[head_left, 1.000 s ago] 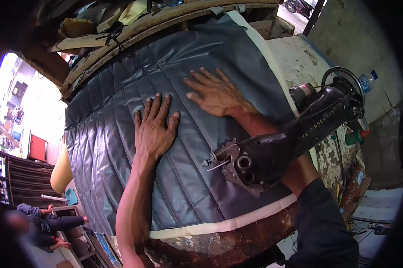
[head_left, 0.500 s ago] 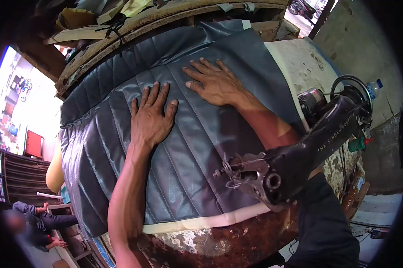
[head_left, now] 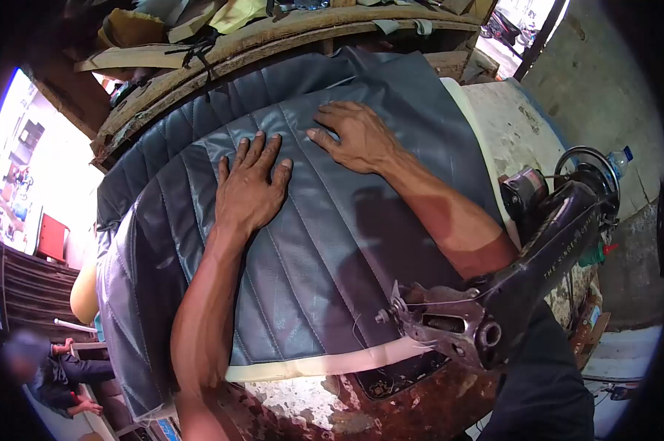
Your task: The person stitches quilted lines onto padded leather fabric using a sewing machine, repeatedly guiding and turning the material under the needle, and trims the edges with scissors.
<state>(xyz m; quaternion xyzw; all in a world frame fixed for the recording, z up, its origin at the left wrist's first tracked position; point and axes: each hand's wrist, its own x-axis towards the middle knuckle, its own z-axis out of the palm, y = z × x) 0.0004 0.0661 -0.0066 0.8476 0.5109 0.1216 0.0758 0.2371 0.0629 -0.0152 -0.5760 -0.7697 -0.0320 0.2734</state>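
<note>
A dark grey, leather-like sheet (head_left: 302, 250) with rows of stitched lines lies spread over the worktable, its pale foam backing (head_left: 332, 363) showing along the near and right edges. My left hand (head_left: 251, 184) rests flat on its middle, fingers spread. Further right and a little farther away, my right hand (head_left: 358, 136) presses on the sheet, palm down, fingers stretched out with the thumb apart. Neither hand holds anything. A black sewing machine (head_left: 523, 287) stands at the right, its head over the sheet's near right edge and my right forearm reaching behind it.
A wooden ledge (head_left: 288, 45) piled with scraps borders the far side. The worn worktable (head_left: 310, 400) shows at the near edge. A motor (head_left: 525, 187) and a plastic bottle (head_left: 620, 160) are near the handwheel. Another person (head_left: 52, 375) sits at the lower left.
The sheet has shifted toward me under my hands, its far part bunching into a fold. My right hand's fingers have drawn closer together. The view has tilted slightly.
</note>
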